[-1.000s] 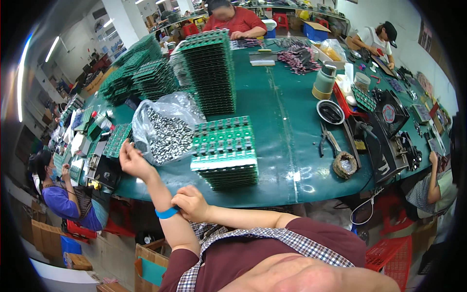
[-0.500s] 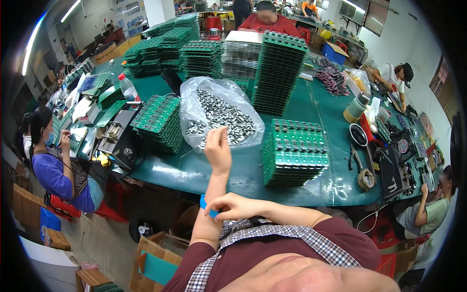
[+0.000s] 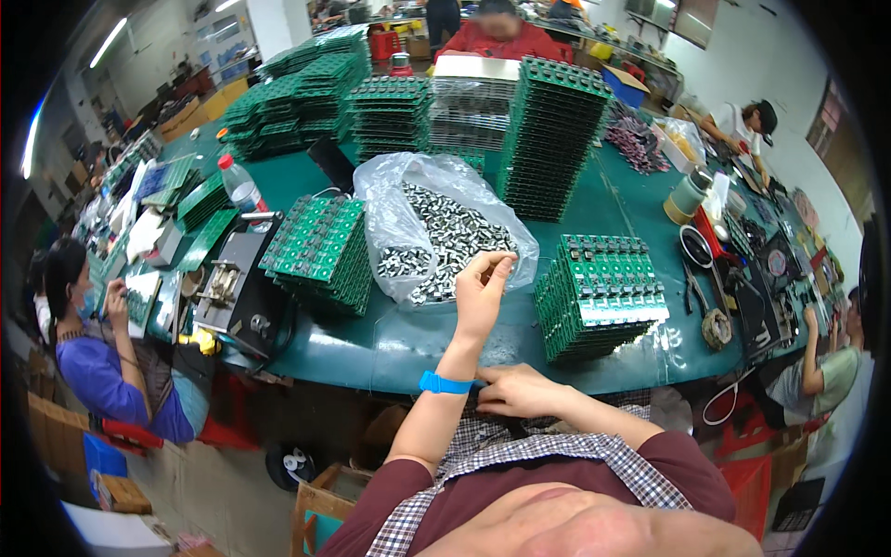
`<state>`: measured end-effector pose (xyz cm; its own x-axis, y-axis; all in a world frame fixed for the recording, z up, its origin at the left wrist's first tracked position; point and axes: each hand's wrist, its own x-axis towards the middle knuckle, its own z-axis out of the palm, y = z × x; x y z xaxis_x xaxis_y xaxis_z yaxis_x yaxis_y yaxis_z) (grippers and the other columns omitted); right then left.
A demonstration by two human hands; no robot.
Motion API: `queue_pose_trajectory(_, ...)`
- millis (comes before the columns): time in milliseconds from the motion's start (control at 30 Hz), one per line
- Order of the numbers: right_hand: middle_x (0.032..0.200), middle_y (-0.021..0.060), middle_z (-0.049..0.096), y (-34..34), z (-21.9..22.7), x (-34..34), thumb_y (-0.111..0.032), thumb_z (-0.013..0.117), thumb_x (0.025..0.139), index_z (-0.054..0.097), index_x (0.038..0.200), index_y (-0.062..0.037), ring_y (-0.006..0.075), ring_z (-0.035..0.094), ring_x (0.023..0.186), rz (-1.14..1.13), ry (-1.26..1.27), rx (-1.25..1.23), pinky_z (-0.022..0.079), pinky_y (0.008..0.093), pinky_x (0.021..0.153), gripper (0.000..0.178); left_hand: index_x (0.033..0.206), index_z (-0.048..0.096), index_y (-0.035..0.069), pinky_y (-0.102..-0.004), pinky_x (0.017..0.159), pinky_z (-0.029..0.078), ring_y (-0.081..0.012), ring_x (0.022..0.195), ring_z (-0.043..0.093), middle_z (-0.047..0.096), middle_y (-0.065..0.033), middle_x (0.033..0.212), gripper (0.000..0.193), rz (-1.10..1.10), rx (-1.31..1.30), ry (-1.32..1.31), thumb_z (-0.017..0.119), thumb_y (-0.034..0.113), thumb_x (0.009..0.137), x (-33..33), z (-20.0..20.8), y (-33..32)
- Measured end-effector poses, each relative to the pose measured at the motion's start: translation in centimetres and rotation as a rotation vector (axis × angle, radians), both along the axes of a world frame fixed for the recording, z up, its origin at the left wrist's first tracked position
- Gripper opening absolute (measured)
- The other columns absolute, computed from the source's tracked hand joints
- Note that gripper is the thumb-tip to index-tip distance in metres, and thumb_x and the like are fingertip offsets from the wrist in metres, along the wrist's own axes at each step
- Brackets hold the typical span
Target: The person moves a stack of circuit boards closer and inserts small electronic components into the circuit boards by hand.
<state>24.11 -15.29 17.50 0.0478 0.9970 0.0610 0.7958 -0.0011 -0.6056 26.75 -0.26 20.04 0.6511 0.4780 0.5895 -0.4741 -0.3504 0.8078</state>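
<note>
My left hand [image 3: 483,295] is raised over the front edge of the green table [image 3: 390,342], with a blue wristband [image 3: 444,382] on its wrist. Its fingers curl against the front right edge of a clear plastic bag [image 3: 436,232] full of small black and silver parts; whether they pinch anything is unclear. My right hand [image 3: 520,390] lies low by the table edge, fingers stretched toward the wristband, holding nothing. A low stack of green circuit boards [image 3: 603,290] sits right of the left hand, and another [image 3: 320,251] sits left of the bag.
Tall stacks of green boards [image 3: 552,139] stand behind the bag. A black bench tool [image 3: 232,292] and a bottle [image 3: 243,193] are at the left, tools and tape rolls [image 3: 715,325] at the right. Other people sit around the table, one in blue [image 3: 93,362] close on my left.
My view has swung left and down, so the bag now sits in the middle. My left hand has shifted from the bag's left side to its front right edge; my right hand stays by the wrist.
</note>
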Motion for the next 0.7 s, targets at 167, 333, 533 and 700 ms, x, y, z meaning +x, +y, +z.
queue_pose_trajectory(167, 0.106, 0.0071, 0.055, 0.8, 0.2, 1.5, -0.013, 0.061, 0.075, 0.062, 0.096, -0.0093, 0.0288, 0.055, 0.093, -0.093, -0.294, 0.130, 0.052, 0.0400, 0.067, 0.021, 0.101, 0.061, 0.000, -0.0232, 0.054, 0.044, -0.0092, 0.059, 0.052, 0.061, -0.0047, 0.081, 0.017, -0.838, -1.128, -0.029, 0.059, 0.013, 0.091, -2.0, 0.4, -1.4)
queue_pose_trajectory(333, 0.107, 0.0063, 0.057, -0.8, 4.1, -0.7, -0.009, 0.062, 0.076, 0.064, 0.085, -0.0068, 0.0226, 0.060, 0.079, 0.019, -0.168, 0.113, 0.051, 0.0345, 0.063, 0.010, 0.094, 0.066, -0.001, -0.0217, 0.058, 0.041, -0.0091, 0.064, 0.053, 0.060, -0.0036, 0.080, 0.014, -0.091, -0.449, 0.133, 0.057, 0.011, 0.092, -3.1, -1.3, -0.2)
queue_pose_trajectory(533, 0.116, 0.0093, 0.058, -2.2, 7.5, -1.1, -0.005, 0.065, 0.080, 0.065, 0.099, -0.0034, 0.0114, 0.059, 0.077, -0.174, 0.390, 0.607, 0.047, 0.0235, 0.059, 0.020, 0.095, 0.066, -0.002, -0.0242, 0.068, 0.048, -0.0113, 0.072, 0.060, 0.065, -0.0053, 0.081, 0.013, -0.113, -0.500, 0.150, 0.060, 0.009, 0.089, -7.0, -0.2, -2.1)
queue_pose_trajectory(700, 0.095, 0.0077, 0.058, -1.8, 9.3, -2.7, -0.006, 0.077, 0.069, 0.064, 0.101, -0.0060, 0.0153, 0.060, 0.072, -0.471, 0.110, 0.754, 0.049, 0.0256, 0.056, 0.034, 0.094, 0.064, -0.003, -0.0290, 0.075, 0.053, -0.0158, 0.080, 0.065, 0.067, -0.0099, 0.087, 0.010, -0.339, -0.669, 0.031, 0.061, 0.003, 0.087, -11.7, 3.9, -3.3)
